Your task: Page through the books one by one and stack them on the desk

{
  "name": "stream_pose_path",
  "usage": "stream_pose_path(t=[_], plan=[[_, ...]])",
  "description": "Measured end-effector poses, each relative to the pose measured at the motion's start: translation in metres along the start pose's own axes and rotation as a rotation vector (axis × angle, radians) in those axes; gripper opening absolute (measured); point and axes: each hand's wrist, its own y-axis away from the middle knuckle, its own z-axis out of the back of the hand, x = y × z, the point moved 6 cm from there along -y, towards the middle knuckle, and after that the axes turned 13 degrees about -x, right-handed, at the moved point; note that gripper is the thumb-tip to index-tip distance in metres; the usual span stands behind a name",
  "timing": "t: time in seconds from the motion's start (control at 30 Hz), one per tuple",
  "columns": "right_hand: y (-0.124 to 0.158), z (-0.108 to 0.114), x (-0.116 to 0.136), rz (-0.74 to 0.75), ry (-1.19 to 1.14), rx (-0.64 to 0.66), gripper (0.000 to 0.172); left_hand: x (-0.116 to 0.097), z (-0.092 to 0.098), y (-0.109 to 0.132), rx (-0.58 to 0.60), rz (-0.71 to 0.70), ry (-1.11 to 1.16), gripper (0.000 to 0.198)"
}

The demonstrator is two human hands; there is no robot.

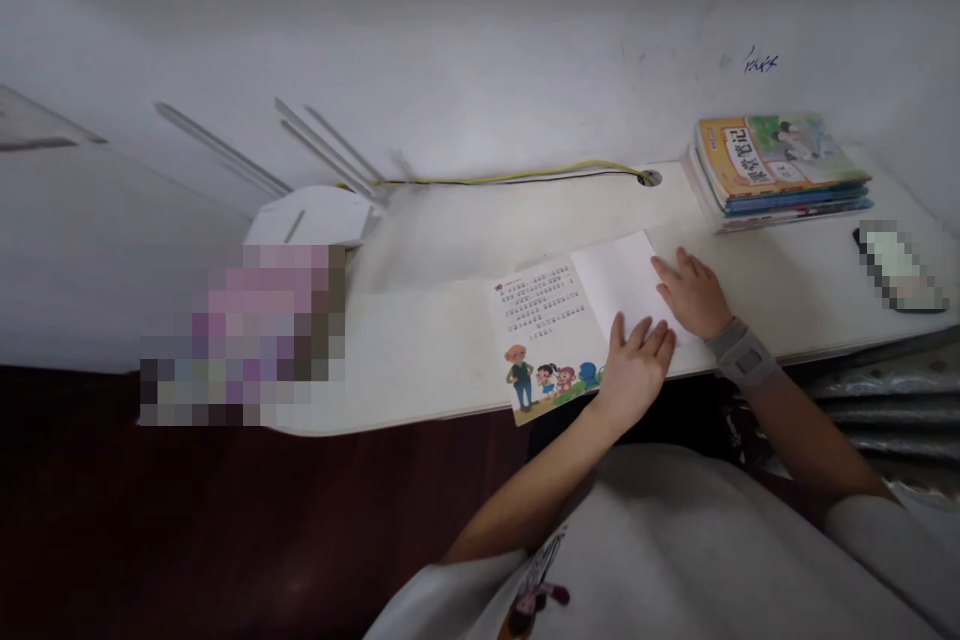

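Note:
An open book (541, 320) lies on the white desk close to its front edge. Its left page carries printed text and cartoon figures; its right page is blank white paper (616, 272). My left hand (636, 368) rests across the lower part of the book, fingers spread, hiding part of the pages. Over the right edge of the blank page lies my right hand (693, 294), its fingers apart and flat. A grey band with a dark face sits on my right wrist. Neither hand grips anything.
Behind on the right is a stack of books (784, 170). A phone (900, 266) lies near the right edge. At the left stand a white router (307, 212) with antennas and a blurred pinkish object (259, 305). A yellow cable (495, 180) runs along the wall to a desk hole.

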Motion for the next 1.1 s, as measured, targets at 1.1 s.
stream_pose_path(t=[1.1], plan=[[-0.024,-0.023,-0.016,-0.068,-0.207,-0.014,0.062,0.001,0.005,-0.002,0.004,-0.144,0.013,0.032]])
